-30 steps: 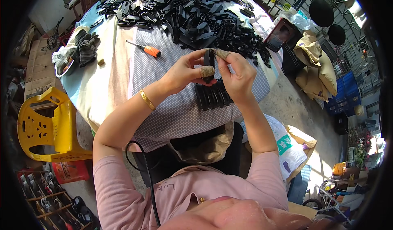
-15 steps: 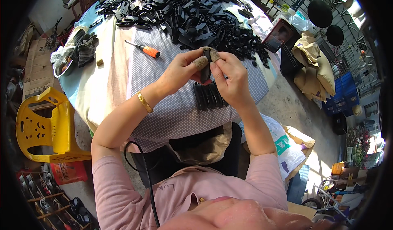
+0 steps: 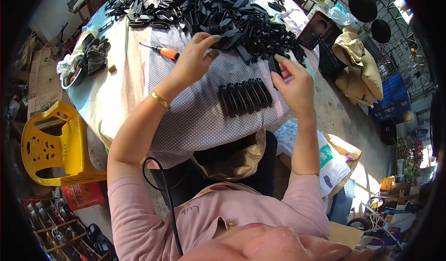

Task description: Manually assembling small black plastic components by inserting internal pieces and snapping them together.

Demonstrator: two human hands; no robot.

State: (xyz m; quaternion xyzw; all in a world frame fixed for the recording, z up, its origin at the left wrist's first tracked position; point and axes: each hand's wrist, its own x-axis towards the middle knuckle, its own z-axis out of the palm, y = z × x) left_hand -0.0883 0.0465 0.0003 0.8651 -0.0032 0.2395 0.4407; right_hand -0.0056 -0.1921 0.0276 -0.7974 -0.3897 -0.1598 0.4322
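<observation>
My left hand (image 3: 195,59) reaches to the near edge of a heap of black plastic parts (image 3: 204,10). Its thumb and index finger are at a dark flat part (image 3: 228,39), which they seem to grip. To the right, my right hand (image 3: 293,79) has a narrow black plastic part (image 3: 274,66) between thumb and fingertips. Finger covers sit on some of my fingertips. Below and between the hands, a row of several black plastic parts (image 3: 245,97) stands side by side on the dotted cloth (image 3: 186,126).
An orange-handled screwdriver (image 3: 167,52) lies left of my left hand. Dark gloves (image 3: 96,56) rest at the table's left edge, and a phone (image 3: 316,31) stands at its right. A yellow chair (image 3: 55,145) is on the left, and bags (image 3: 320,163) lie right of my legs.
My hands have moved apart from the part they held together. The left went up and left to the heap, the right moved right. The row of parts now shows in full.
</observation>
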